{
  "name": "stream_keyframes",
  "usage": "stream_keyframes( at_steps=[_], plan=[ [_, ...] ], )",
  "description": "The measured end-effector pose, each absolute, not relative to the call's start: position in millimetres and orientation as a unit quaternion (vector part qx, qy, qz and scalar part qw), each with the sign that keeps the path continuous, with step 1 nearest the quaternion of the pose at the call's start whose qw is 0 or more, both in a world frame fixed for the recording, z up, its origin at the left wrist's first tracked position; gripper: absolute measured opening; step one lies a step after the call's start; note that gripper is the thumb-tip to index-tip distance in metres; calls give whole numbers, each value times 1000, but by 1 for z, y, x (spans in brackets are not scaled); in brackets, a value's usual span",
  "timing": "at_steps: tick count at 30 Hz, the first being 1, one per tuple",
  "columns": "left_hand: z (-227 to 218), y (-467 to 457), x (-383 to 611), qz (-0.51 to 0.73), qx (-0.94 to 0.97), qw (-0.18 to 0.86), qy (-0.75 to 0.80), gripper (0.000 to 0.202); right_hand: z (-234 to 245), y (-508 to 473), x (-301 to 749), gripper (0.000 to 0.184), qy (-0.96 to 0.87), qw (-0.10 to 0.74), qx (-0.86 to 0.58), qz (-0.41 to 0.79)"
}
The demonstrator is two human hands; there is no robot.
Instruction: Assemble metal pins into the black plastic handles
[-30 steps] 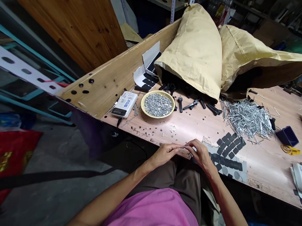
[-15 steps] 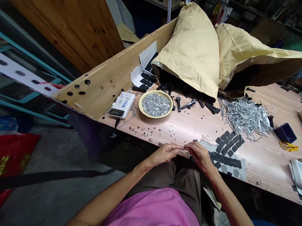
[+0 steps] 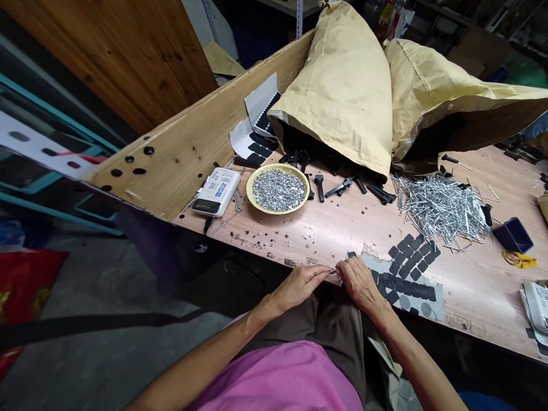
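Both my hands meet at the table's front edge, above my lap. Between their fingertips is a small, thin metal pin (image 3: 332, 271), mostly hidden by the fingers. My left hand (image 3: 301, 283) pinches one end, its thumb and fingers pressed together. My right hand (image 3: 358, 282) is closed at the other end, knuckles up. Just right of my right hand lies a grey sheet (image 3: 439, 300) bearing several black pads (image 3: 413, 289). Farther back stands a yellow bowl (image 3: 279, 212) filled with small metal nuts (image 3: 278, 189). A heap of long thin metal pins (image 3: 441, 207) lies to the right.
Two large paper sacks (image 3: 347, 87) (image 3: 443, 79) lie open toward me, black parts (image 3: 319, 187) spilling out. A white boxed device (image 3: 216, 192) sits left of the bowl. A dark blue scoop (image 3: 513, 234) and a yellow band (image 3: 519, 259) lie right. A wooden board (image 3: 205, 117) edges the table.
The view has shifted slightly, so the tabletop things sit a little farther left. My hands stay together at the table edge, the fingertips still on the thin pin.
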State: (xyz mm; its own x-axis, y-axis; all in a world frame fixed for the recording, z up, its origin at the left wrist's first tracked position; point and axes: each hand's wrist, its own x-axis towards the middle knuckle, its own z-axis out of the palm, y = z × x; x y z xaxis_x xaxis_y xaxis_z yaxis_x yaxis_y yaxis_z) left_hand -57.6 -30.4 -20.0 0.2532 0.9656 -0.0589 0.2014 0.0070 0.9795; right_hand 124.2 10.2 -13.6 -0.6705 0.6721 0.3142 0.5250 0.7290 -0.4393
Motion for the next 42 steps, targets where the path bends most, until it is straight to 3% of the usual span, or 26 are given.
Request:
stream_keyframes(
  at_steps=[7,12,15,18,21,27,33,37,42],
  plan=[
    [-18,-32,-54,403,581,521,478,26,0,8,130,16,-834,302,-330,324],
    [-11,-30,-55,300,421,753,407,55,8,8,142,23,-864,267,-284,320],
    [-12,-29,-57,260,366,808,381,69,11,8,147,26,-892,231,-250,299],
    [-17,-28,-56,248,347,828,364,69,13,10,147,27,-892,234,-250,295],
    [-20,-28,-53,268,364,809,376,61,14,12,146,28,-879,227,-283,308],
    [-21,-29,-47,372,510,646,429,30,15,11,146,34,-850,201,-345,342],
    [-26,-31,-48,310,485,699,424,48,20,8,143,36,-810,199,-400,380],
    [-20,-30,-46,373,566,585,444,35,19,7,142,38,-824,209,-417,322],
    [-17,-31,-41,397,588,545,447,31,13,1,141,36,-887,189,-394,149]
  ],
)
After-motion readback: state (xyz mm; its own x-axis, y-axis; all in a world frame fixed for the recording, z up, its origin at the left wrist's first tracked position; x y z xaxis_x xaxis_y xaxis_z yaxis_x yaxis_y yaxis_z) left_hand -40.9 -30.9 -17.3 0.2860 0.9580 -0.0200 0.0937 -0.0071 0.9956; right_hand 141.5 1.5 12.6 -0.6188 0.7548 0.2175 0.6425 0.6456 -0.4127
